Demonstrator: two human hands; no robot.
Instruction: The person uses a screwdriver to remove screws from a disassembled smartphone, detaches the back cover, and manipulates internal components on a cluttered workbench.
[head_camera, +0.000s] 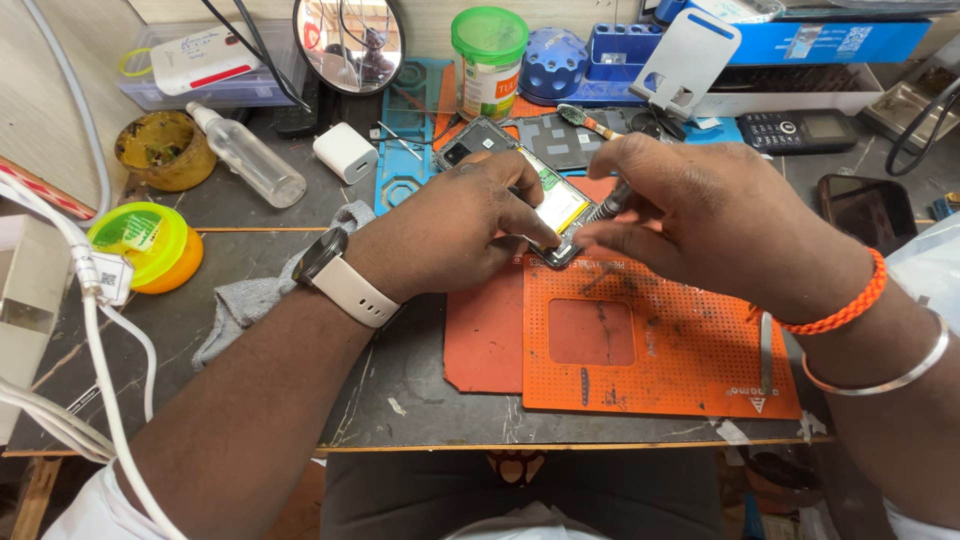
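- The opened smartphone with its back cover off (520, 185) lies slanted on the dark tabletop (420, 380), its near end over the upper edge of the orange perforated silicone work mat (650, 350); the black frame, the camera cut-out at the far end and a yellow-and-white battery label all show.
- With the cover already off and the inside bare, the opening stage looks done; the battery seems still in place, and no loosened part lies on the mat, so the inner work appears to be at an early point.
- The left hand (460, 235) presses down on the near part of the phone, fingers bent over the frame and pinning it in place, not closed around it.
- The right hand (700, 220) pinches a slim dark-handled tool (612, 200), thumb and fingers closed on it, its tip aimed at the phone's near corner; the tip is hidden between the fingers, so what it touches cannot be told.
- A white-strapped watch (335, 270) sits on the left wrist; an orange braided band (850, 300) and a metal bangle (890, 375) sit on the right.
- Farther out are a grey cloth (250, 300), a clear spray bottle (250, 155), a white charger block (345, 152), a green-lidded jar (488, 60), a round mirror (350, 42) and a dark keypad phone (795, 130).
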